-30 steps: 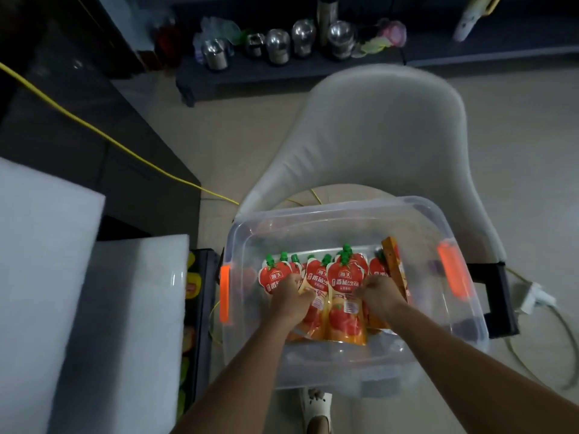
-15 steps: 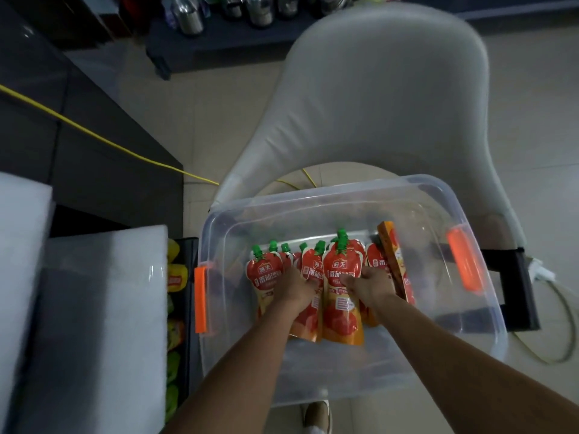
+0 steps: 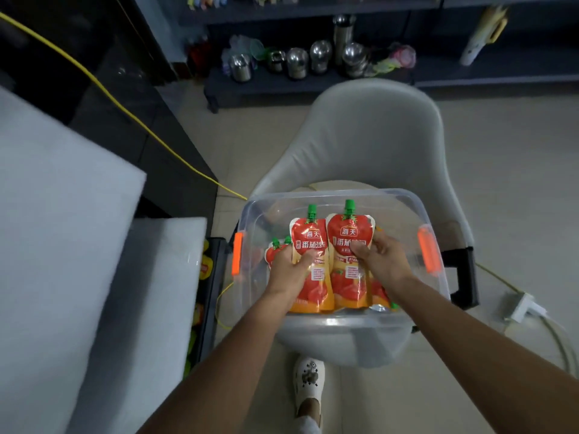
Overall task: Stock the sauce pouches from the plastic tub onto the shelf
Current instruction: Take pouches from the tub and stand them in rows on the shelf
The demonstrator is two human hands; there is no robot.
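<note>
1. Hands were both logged at the plastic tub (image 3: 329, 195). The left hand (image 3: 289, 270) was curled round the left pouch (image 3: 310, 236) at mid-body. The right hand (image 3: 383, 261) was gripped on the right pouch (image 3: 349, 233), thumb laid on the front.
2. Two pouches were held upright, side by side with edges touching, over the tub. Each was made of glossy soft film with a red tomato print over an orange base, and each was topped by one green screw cap.
3. The tub was noted as clear rigid plastic, a rounded rectangle with two orange latches (image 3: 237, 256), one per short side. It was set on a pale grey padded chair (image 3: 369, 136) with a curved back.
4. More pouches (image 3: 274, 253) were seen inside. Two green caps were counted behind the left hand and one low at the right. The total could not be told.
5. Two white foam-like slabs (image 3: 62, 214), one yellow cable (image 3: 141, 126) and one white clog (image 3: 308, 383) were logged.
</note>
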